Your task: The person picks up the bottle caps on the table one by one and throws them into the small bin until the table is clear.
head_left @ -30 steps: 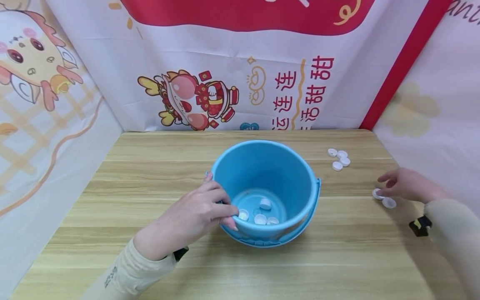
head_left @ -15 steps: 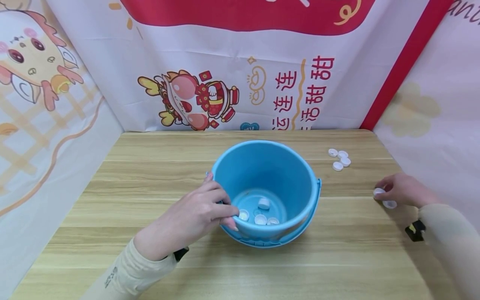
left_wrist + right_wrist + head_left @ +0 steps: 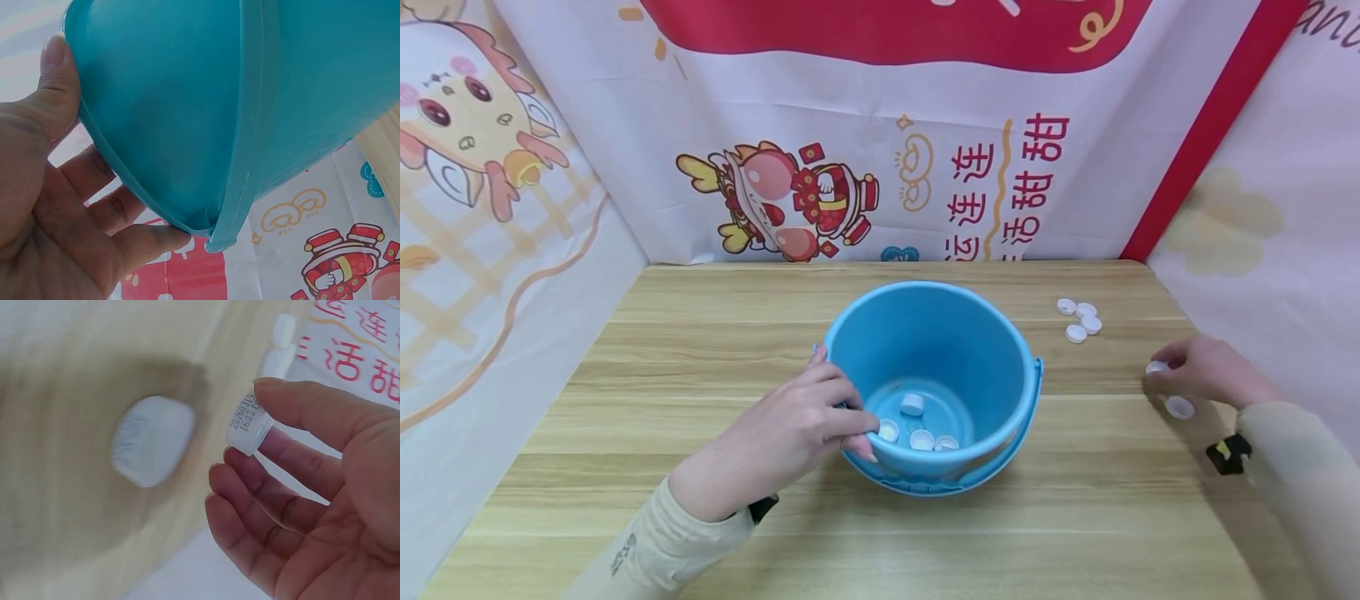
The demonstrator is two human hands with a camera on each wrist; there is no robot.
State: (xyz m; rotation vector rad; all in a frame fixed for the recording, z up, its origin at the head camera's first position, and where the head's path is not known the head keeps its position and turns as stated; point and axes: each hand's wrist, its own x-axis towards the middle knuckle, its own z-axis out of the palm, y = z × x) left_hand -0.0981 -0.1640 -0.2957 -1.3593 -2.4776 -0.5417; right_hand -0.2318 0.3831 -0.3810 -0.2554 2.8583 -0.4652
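Observation:
A light blue bucket [image 3: 917,337] with its handle folded down stands mid-table in the head view. At its left, my left hand [image 3: 797,423] holds the rim; the left wrist view shows the thumb on one face of the bucket wall [image 3: 169,106] and the fingers along the edge. Near the table's right edge, my right hand [image 3: 1213,372] pinches a white bottle cap [image 3: 248,424] printed with a date, between thumb and fingers. Another bottle cap [image 3: 1180,407] lies on the table just below that hand. Inside the bucket are several white caps, one of them on its side [image 3: 912,405].
Several more white caps [image 3: 1076,333] are grouped at the back right of the wooden table [image 3: 700,350]. Printed cloth [image 3: 850,92] hangs behind the table and along both sides.
My right hand has closed on a cap, which now sits raised off its former spot beside the other one. The sideways cap in the bucket has rolled left. The left hand stays put.

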